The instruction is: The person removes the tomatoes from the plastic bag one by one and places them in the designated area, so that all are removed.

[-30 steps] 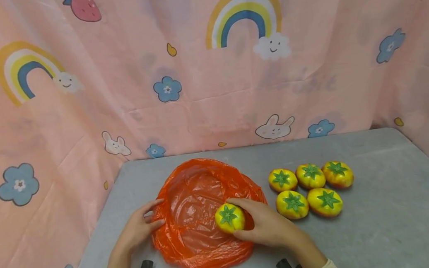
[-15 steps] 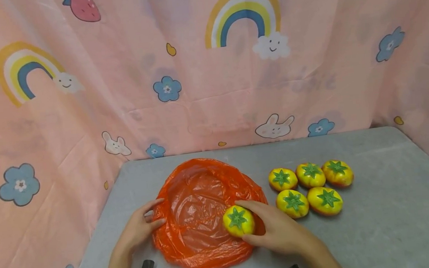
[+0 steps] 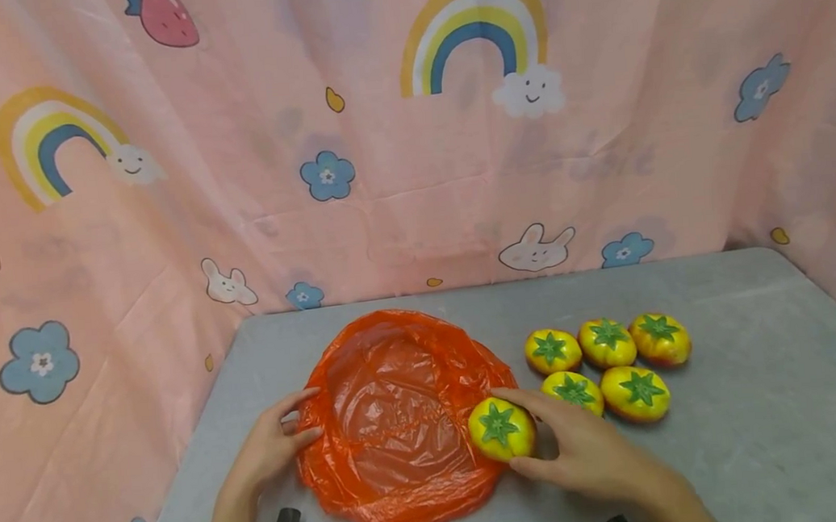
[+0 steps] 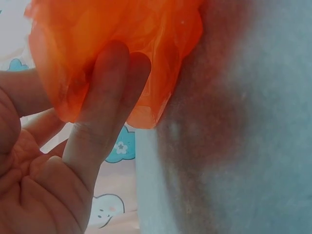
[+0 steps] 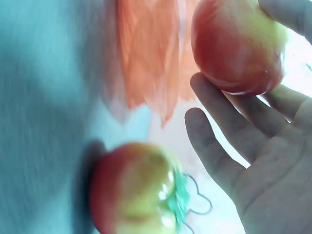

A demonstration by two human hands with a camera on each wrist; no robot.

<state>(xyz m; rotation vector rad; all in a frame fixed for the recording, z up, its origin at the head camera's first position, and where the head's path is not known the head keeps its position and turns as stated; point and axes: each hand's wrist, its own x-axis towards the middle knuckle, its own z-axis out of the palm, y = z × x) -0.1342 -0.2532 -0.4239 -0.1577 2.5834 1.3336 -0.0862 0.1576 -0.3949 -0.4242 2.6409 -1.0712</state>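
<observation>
A round orange-red plastic bag (image 3: 400, 424) lies spread with its mouth up on the table in the head view. My left hand (image 3: 274, 441) rests at its left side, fingers fairly straight and touching the thin film; the left wrist view shows fingers (image 4: 97, 107) in front of a bag fold. In my right hand (image 3: 584, 447), thumb and fingers hold a shiny yellow-and-red tomato (image 3: 501, 428) with a green star-shaped top, over the bag's right edge. Seen from the right wrist, the held tomato (image 5: 239, 46) shows its red underside. Whether it touches the bag I cannot tell.
Several similar tomatoes (image 3: 606, 343) sit in two rows on the grey table (image 3: 755, 399) right of the bag; my right hand partly covers the nearest one (image 3: 573, 392). A pink patterned curtain (image 3: 411, 164) hangs behind and left of the table.
My right hand has moved rightward with the tomato, from over the inside of the bag to its right edge. The left hand and the bag stay nearly the same.
</observation>
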